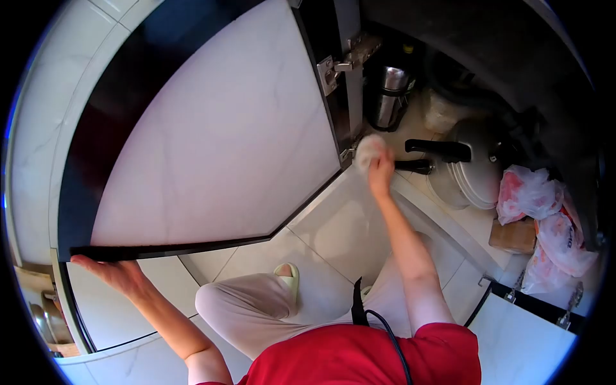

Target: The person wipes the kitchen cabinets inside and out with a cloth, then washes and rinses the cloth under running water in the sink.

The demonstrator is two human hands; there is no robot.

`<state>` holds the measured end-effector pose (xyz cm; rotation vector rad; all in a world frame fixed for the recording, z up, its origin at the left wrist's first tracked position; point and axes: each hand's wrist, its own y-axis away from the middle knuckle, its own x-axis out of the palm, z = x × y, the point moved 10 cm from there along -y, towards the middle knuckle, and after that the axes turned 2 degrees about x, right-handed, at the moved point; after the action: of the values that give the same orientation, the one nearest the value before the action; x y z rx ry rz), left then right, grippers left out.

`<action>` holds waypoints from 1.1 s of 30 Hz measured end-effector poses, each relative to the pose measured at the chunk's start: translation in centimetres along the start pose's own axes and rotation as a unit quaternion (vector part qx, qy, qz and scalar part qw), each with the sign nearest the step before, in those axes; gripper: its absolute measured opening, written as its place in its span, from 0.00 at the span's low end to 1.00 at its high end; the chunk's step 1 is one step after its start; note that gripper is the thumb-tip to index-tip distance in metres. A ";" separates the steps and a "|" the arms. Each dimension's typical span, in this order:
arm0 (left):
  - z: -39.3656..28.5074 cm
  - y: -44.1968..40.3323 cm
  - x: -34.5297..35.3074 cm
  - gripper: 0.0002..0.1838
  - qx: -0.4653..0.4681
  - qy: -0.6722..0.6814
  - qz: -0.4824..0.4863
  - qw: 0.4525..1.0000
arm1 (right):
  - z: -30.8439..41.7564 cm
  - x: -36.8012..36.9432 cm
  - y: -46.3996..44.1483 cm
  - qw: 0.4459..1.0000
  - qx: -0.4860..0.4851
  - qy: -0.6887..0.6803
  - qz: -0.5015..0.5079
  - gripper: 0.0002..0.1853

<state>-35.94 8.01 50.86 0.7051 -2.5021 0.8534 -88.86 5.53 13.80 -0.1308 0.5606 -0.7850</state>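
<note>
Pale bunched cloth (368,151) clutched in right hand (382,169), mid-frame; lower left, left hand (115,274) probably steadies the white, black-edged cabinet door (218,135), can't tell if it's gripping.

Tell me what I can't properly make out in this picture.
In the head view:
Pale wad in the right hand: blurred, partly covered by that hand; material unclear.
Cupboard: shadow hides its upper interior.
Plastic bags: crumpled film obscures their contents.
Metal ware, far left: too small, beside the dark lens rim.
</note>
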 end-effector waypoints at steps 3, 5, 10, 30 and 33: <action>-0.6 0.6 0.3 0.36 0.041 -0.034 -0.032 0.998 | 1.1 2.5 -6.1 0.999 -0.036 0.023 -0.006 0.25; -0.3 0.5 0.3 0.37 0.030 -0.015 -0.029 0.999 | -0.4 4.8 -4.9 0.996 -0.033 0.079 0.020 0.27; -0.2 0.5 0.5 0.39 0.046 -0.019 -0.033 0.998 | 1.5 4.3 -2.3 0.986 -0.027 0.150 0.074 0.32; -0.1 0.0 -1.0 0.37 0.042 -0.002 -0.045 0.998 | 2.1 4.7 -2.0 0.989 -0.003 0.142 0.043 0.26; -0.5 0.4 -0.9 0.35 0.048 0.007 -0.049 0.998 | -5.4 3.4 -4.6 0.973 0.229 0.022 0.028 0.22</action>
<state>-35.35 8.96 50.55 0.8425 -2.4061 0.9448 -92.64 0.38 9.14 0.3265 0.4105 -0.8456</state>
